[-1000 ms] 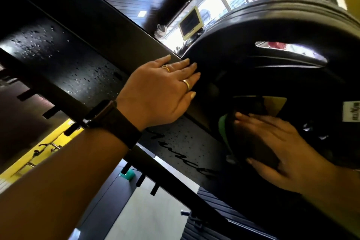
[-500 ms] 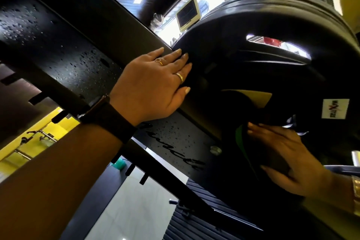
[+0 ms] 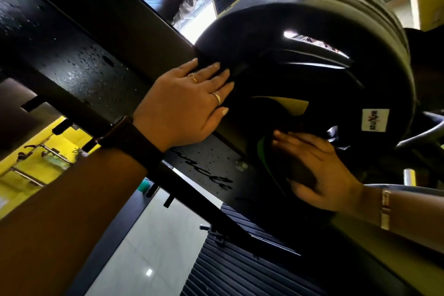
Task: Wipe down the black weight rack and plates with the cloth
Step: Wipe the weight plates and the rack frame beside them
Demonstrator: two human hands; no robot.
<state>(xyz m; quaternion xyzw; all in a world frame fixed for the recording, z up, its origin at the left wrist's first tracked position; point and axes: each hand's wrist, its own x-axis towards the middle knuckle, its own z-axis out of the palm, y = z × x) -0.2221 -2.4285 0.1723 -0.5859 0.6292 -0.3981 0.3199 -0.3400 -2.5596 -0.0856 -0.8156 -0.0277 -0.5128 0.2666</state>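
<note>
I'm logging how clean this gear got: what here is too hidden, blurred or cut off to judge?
All in the head view.
The cloth: mostly hidden under the right hand; only a green edge shows.
The plates: rims blurred, so their count is unclear; the lower face is lost in shadow.
The plate label: print too blurred to read.
The rack: lettering partly covered by the left hand; both ends cut off by the frame.

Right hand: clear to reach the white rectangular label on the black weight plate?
Likely yes. The right hand presses a green cloth flat on the black weight plate; the white rectangular label sits nearby on the same face, uncovered, left hand well clear.
</note>
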